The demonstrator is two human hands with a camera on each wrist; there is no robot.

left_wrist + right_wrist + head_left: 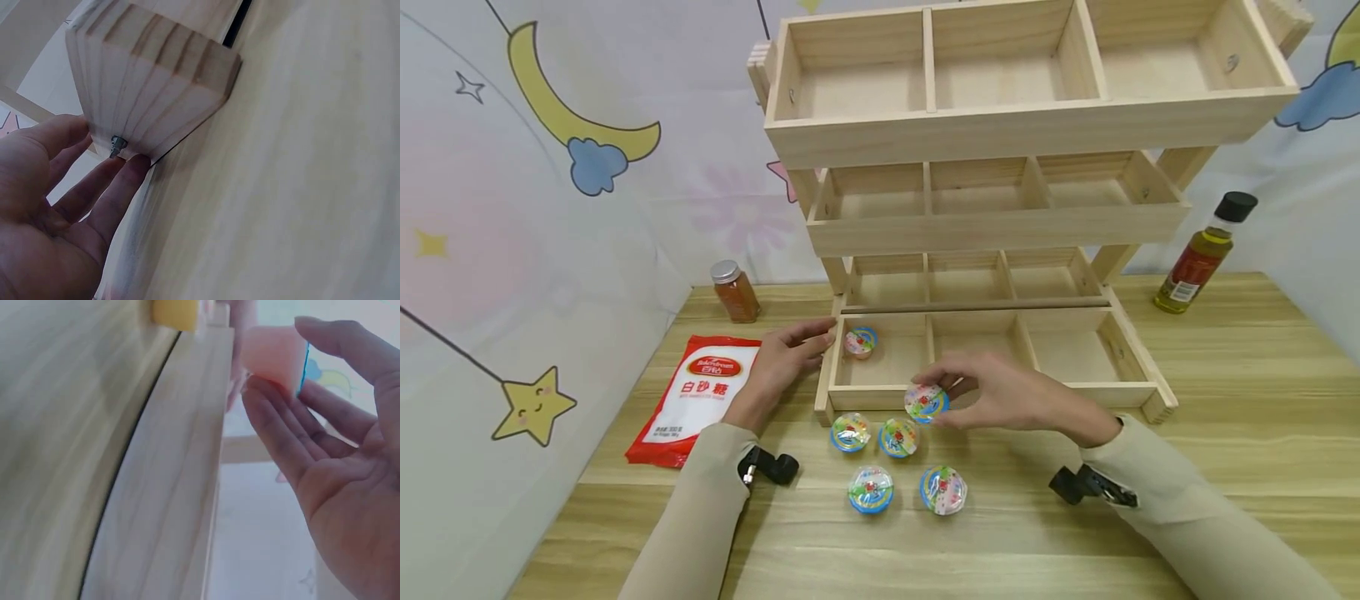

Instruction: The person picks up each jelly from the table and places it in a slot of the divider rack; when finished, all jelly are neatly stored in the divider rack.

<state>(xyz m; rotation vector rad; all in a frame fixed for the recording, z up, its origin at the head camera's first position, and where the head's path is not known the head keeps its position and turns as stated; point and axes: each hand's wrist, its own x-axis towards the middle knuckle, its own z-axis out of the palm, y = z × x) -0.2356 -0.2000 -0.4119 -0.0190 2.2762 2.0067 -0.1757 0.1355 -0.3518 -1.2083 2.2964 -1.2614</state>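
Gripping a jelly cup (927, 403) between thumb and fingers, the right hand (1000, 392) was near the front edge of the lowest tray (1075, 395). The tray's middle and right compartments offered open room, though the upper tiers overhung behind. The left hand (786, 358), its fingers relaxed, touched the left side of the wooden rack (985, 229). Four loose cups (871, 489) stood before the tray; another cup (860, 342) occupied its left compartment. Fingers partly hid the held cup, and the right wrist view cut off a blurred yellow object (175, 314).
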